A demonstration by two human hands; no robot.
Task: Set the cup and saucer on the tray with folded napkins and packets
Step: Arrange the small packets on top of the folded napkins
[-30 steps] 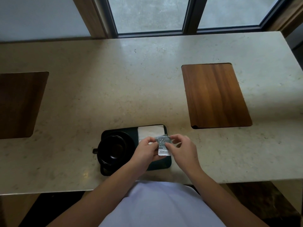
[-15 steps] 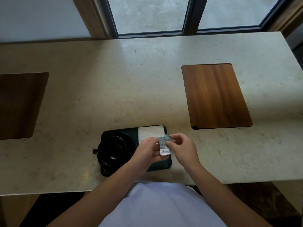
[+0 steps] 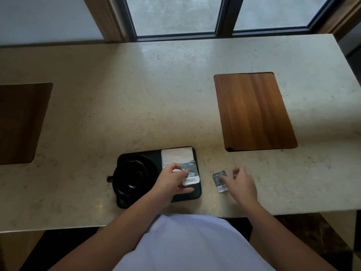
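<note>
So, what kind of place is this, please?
Probably a hotel room or lounge counter, though that is a guess. A long stone counter runs under a window, with wooden panels inset, and a black tray holds a cup, napkin and packets.

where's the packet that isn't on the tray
On the counter just right of the tray, by the right hand's fingertips, near the front edge.
</note>
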